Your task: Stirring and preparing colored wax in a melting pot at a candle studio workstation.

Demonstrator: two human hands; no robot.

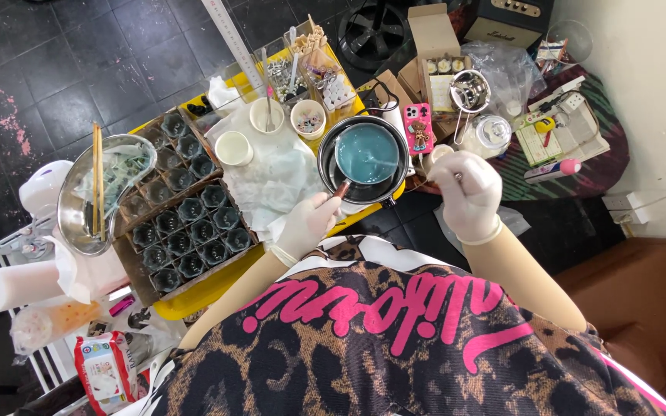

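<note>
Both my hands wear white gloves. My left hand (307, 222) grips the reddish handle (342, 188) of a small pot of pale blue liquid (367, 152), which sits inside a black pan (331, 176) at the edge of the yellow table (203, 290). My right hand (468, 191) is to the right of the pan, pinching a thin stick (406, 165) that reaches left into the blue liquid.
A cardboard tray of several dark glass jars (185, 217) lies left of the pan. Beside the tray is a metal bowl with chopsticks (105, 191). White cups (234, 147), a pink phone (419, 127), a metal pitcher (469, 89) and a paper roll (9, 286) stand around.
</note>
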